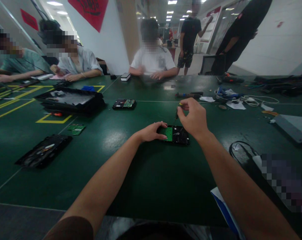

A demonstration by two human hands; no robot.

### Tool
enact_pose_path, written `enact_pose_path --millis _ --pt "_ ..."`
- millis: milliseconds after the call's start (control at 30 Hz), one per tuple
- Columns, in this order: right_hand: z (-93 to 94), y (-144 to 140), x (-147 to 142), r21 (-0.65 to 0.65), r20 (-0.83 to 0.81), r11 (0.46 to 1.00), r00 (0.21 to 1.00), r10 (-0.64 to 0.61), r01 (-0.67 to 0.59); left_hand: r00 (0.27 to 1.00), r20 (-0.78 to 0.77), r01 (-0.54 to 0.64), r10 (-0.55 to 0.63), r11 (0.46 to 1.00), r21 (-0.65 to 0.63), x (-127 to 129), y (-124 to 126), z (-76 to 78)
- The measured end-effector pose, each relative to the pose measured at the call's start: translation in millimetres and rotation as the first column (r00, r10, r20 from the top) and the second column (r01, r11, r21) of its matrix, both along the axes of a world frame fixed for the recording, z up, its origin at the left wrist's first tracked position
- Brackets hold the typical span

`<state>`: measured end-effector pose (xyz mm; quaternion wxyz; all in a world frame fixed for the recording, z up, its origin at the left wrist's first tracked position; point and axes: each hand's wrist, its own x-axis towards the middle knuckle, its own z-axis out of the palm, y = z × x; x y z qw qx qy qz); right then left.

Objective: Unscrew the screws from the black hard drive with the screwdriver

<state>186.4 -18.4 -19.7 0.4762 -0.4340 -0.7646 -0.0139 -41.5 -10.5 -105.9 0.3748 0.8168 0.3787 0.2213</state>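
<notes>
A hard drive (180,135) lies on the green table in front of me, its green circuit board facing up on the left part. My left hand (154,131) grips its left end, thumb on the near side and fingers on the far side. Above the drive, my right hand (193,117) pinches a screwdriver (176,115) with a yellow band near the top. The shaft points down at the drive; whether the tip sits in a screw is too small to tell.
Another hard drive (124,104) lies farther back. To the left are a loose green circuit board (77,129), a black casing (44,150) and a black tray (71,100). Cables (255,99) and a grey box (294,128) lie at right. Several people sit or stand beyond.
</notes>
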Motion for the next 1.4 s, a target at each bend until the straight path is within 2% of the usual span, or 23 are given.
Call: enact_pose_path --millis 133,367,600,767,1000,1267,1400 --pt "-0.1 0.3 0.8 -0.016 -0.002 1.000 1.000 0.000 -0.001 1.000 0.004 -0.004 0.004 1.000 -0.007 -0.4 0.6 -0.1" --pt "3.1 -4.4 -2.0 0.031 0.061 0.999 0.998 0.026 -0.028 1.000 0.006 -0.011 0.010 1.000 0.007 0.0 0.6 -2.0" --pt "-0.4 0.7 0.2 -0.024 0.016 0.999 0.999 0.035 -0.035 1.000 0.006 -0.017 0.017 1.000 -0.005 0.5 -0.5 0.0" --pt "3.2 -3.5 -1.5 0.022 0.048 0.999 0.998 0.032 -0.033 1.000 0.022 -0.008 0.008 1.000 0.005 0.4 0.7 -1.7" --pt "-1.3 1.2 -0.1 -0.031 -0.034 0.999 0.999 0.005 -0.006 1.000 0.019 0.001 -0.001 1.000 0.012 0.4 0.5 -1.4" --pt "3.6 -5.6 -2.8 0.033 0.045 0.999 0.999 0.011 -0.012 1.000 0.012 -0.003 0.003 1.000 0.003 0.0 0.9 -1.6" --pt "1.6 -2.6 -1.8 0.010 0.032 1.000 0.999 0.018 -0.019 1.000 0.015 0.001 -0.001 1.000 0.005 0.0 0.8 -1.0"
